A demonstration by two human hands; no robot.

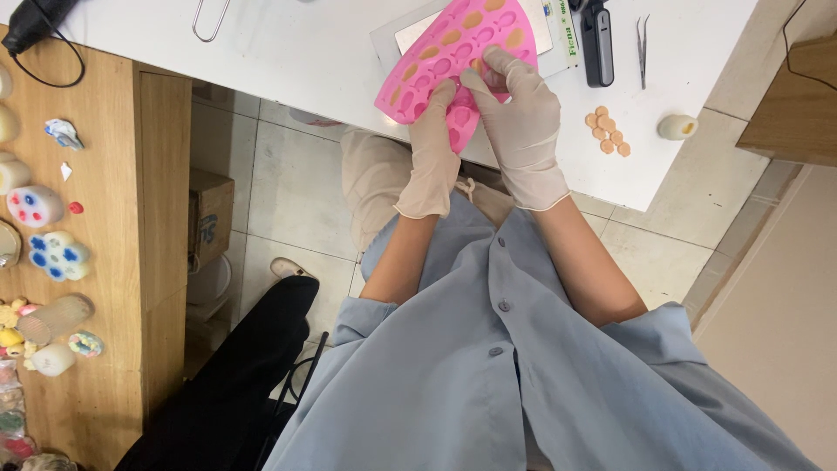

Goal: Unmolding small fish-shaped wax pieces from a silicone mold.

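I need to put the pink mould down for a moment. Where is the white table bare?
Bare white table lies left of the pink mould, between it and the wire clip. A smaller patch sits past the tweezers. The wooden shelf is crowded.

Open counter [288, 52] is lying left of the pink mould [453, 61], up to the wire clip [209, 19] at the far edge. Right of it, the black tool [597, 44], tweezers [643, 48], orange discs [608, 133] and small jar [677, 127] are crowding the near right corner.

head cam | looks steeply down | close | hands, table edge [349, 87]
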